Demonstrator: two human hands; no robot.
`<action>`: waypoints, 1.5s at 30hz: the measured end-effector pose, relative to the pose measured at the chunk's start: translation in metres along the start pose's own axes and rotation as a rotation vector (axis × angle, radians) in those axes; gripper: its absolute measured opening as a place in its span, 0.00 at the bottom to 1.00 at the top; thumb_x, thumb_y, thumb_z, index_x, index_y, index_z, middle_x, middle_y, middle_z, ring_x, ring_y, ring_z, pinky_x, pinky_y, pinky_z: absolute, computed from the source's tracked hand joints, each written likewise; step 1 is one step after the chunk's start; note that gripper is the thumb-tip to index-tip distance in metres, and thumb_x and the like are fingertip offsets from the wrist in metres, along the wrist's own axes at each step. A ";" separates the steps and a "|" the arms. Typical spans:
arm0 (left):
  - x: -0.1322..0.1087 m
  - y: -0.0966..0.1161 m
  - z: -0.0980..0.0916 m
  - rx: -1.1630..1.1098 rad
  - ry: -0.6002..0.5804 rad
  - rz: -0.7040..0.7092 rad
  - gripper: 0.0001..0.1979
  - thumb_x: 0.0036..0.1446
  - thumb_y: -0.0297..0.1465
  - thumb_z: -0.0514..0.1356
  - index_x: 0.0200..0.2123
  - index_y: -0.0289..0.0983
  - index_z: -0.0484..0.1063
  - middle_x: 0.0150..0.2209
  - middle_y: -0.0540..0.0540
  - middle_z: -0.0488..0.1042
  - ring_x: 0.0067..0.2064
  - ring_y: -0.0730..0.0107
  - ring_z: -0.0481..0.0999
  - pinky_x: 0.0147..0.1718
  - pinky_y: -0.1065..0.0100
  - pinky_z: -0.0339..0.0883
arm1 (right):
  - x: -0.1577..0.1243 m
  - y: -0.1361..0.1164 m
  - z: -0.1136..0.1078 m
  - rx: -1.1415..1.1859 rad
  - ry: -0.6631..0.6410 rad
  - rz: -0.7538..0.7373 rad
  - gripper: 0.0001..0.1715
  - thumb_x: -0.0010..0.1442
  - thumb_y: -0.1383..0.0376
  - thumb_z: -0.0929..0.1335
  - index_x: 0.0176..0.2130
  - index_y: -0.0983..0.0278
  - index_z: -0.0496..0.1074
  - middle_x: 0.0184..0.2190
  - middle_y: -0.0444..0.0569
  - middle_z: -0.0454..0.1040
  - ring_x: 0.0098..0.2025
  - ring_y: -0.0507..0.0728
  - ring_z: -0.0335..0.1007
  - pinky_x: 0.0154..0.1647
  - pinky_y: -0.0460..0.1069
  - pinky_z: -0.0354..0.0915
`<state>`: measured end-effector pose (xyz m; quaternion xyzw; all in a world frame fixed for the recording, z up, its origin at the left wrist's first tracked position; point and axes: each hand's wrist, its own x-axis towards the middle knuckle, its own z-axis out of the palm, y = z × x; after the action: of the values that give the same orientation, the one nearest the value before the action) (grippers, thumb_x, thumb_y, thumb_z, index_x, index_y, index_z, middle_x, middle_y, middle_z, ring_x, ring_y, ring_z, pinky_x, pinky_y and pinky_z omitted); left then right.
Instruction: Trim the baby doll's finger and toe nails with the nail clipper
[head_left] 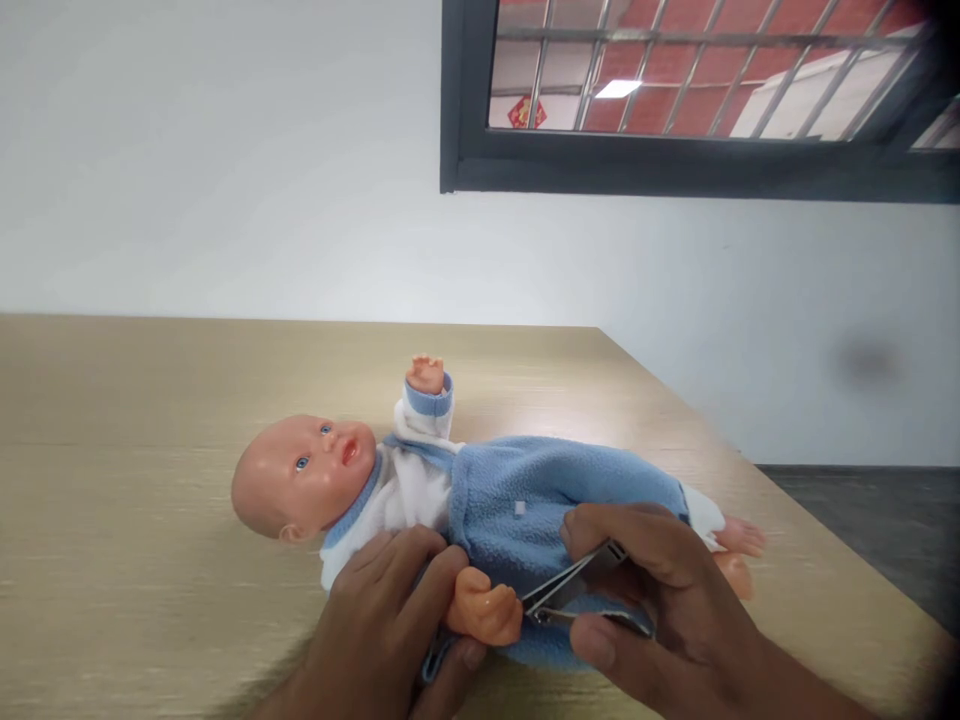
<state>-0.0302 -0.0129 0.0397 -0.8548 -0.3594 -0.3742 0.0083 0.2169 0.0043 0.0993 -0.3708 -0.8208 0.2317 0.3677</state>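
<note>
Right fingers (600, 525) pinch nail clippers (574, 590) at the vinyl hand (484, 607) of a baby doll (304, 475)

Left fingers (397, 570) curl closed around the doll's arm, holding its hand steady and turned out from the blue fleece sleeper (540, 490), with the clippers' jaws right at the tiny fingers. The doll lies on its back on a wooden tabletop (112, 500).

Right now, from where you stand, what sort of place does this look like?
Probably an indoor room for practising baby care: a baby doll lies on a wooden table, with a white wall and a barred window behind.
</note>
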 end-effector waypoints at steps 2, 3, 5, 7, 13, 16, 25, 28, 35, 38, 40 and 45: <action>0.000 0.000 0.000 0.001 0.004 -0.001 0.11 0.73 0.38 0.49 0.46 0.38 0.66 0.35 0.44 0.72 0.33 0.61 0.74 0.29 0.61 0.72 | -0.001 0.003 0.000 0.038 -0.024 0.030 0.27 0.66 0.42 0.68 0.30 0.59 0.63 0.23 0.41 0.61 0.25 0.53 0.59 0.24 0.46 0.65; 0.001 0.000 0.000 0.004 0.006 0.000 0.12 0.73 0.38 0.48 0.46 0.38 0.66 0.35 0.44 0.72 0.33 0.61 0.74 0.29 0.61 0.71 | -0.001 0.003 0.000 0.058 -0.027 0.045 0.26 0.66 0.42 0.69 0.31 0.59 0.64 0.24 0.41 0.61 0.26 0.53 0.60 0.24 0.46 0.65; 0.001 0.000 0.001 0.007 0.004 0.006 0.12 0.73 0.38 0.48 0.46 0.38 0.66 0.35 0.44 0.72 0.33 0.61 0.74 0.29 0.61 0.71 | 0.000 0.004 0.000 0.088 -0.030 0.064 0.24 0.66 0.43 0.69 0.33 0.59 0.66 0.26 0.42 0.63 0.27 0.54 0.61 0.25 0.47 0.65; 0.001 -0.001 0.002 0.002 0.012 0.009 0.12 0.73 0.38 0.47 0.46 0.38 0.66 0.35 0.44 0.72 0.33 0.61 0.74 0.29 0.61 0.70 | 0.001 0.003 -0.001 0.090 -0.037 0.069 0.24 0.66 0.43 0.69 0.33 0.59 0.67 0.26 0.43 0.64 0.28 0.54 0.61 0.25 0.46 0.65; 0.001 0.000 0.001 -0.003 -0.004 0.010 0.11 0.73 0.37 0.49 0.46 0.38 0.66 0.35 0.44 0.72 0.33 0.61 0.74 0.28 0.61 0.70 | 0.006 -0.001 -0.001 0.066 -0.055 0.053 0.28 0.65 0.39 0.68 0.31 0.59 0.66 0.25 0.43 0.65 0.28 0.54 0.61 0.24 0.46 0.65; 0.002 0.000 0.000 0.007 -0.001 0.012 0.12 0.73 0.37 0.48 0.46 0.38 0.66 0.35 0.44 0.73 0.33 0.60 0.74 0.28 0.61 0.71 | 0.005 0.001 -0.001 0.074 -0.057 0.057 0.28 0.66 0.39 0.68 0.31 0.59 0.66 0.25 0.43 0.65 0.28 0.54 0.63 0.24 0.46 0.66; -0.001 0.000 0.005 -0.002 0.023 0.006 0.11 0.73 0.37 0.48 0.46 0.37 0.66 0.35 0.44 0.72 0.33 0.60 0.74 0.29 0.61 0.70 | 0.005 0.002 -0.002 0.088 -0.071 0.061 0.30 0.69 0.39 0.64 0.31 0.60 0.66 0.25 0.42 0.63 0.27 0.52 0.61 0.23 0.44 0.62; 0.001 0.000 0.003 0.002 -0.014 0.011 0.11 0.73 0.36 0.49 0.47 0.37 0.66 0.35 0.44 0.72 0.33 0.60 0.74 0.29 0.61 0.71 | 0.004 0.002 -0.001 0.135 -0.072 0.094 0.27 0.65 0.40 0.69 0.34 0.60 0.69 0.27 0.44 0.66 0.29 0.55 0.64 0.25 0.47 0.67; 0.001 0.000 -0.001 0.005 -0.008 0.011 0.11 0.73 0.37 0.49 0.47 0.37 0.66 0.35 0.44 0.72 0.33 0.60 0.74 0.29 0.60 0.72 | 0.009 -0.002 -0.004 0.110 -0.094 0.093 0.31 0.70 0.40 0.64 0.28 0.60 0.65 0.22 0.40 0.58 0.25 0.52 0.58 0.23 0.45 0.59; 0.001 0.001 -0.001 0.002 -0.019 0.005 0.11 0.72 0.36 0.50 0.47 0.37 0.66 0.35 0.44 0.72 0.34 0.60 0.74 0.29 0.60 0.72 | 0.009 -0.001 -0.004 0.127 -0.099 0.118 0.31 0.66 0.39 0.67 0.28 0.60 0.65 0.24 0.41 0.60 0.26 0.52 0.59 0.22 0.45 0.60; 0.001 0.002 0.000 0.005 -0.011 0.008 0.10 0.72 0.36 0.50 0.47 0.37 0.66 0.35 0.44 0.72 0.33 0.60 0.74 0.29 0.60 0.72 | 0.008 0.000 -0.003 0.147 -0.105 0.136 0.31 0.63 0.38 0.70 0.29 0.60 0.66 0.26 0.42 0.61 0.27 0.53 0.60 0.21 0.44 0.61; 0.003 0.002 -0.001 -0.001 -0.010 0.002 0.09 0.72 0.36 0.50 0.46 0.37 0.66 0.35 0.44 0.72 0.33 0.60 0.74 0.29 0.61 0.71 | 0.008 -0.001 -0.004 0.153 -0.115 0.126 0.31 0.67 0.39 0.66 0.29 0.60 0.65 0.24 0.41 0.58 0.26 0.52 0.58 0.21 0.44 0.60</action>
<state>-0.0281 -0.0128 0.0428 -0.8572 -0.3583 -0.3700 0.0065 0.2155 0.0103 0.1062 -0.3786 -0.7955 0.3373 0.3317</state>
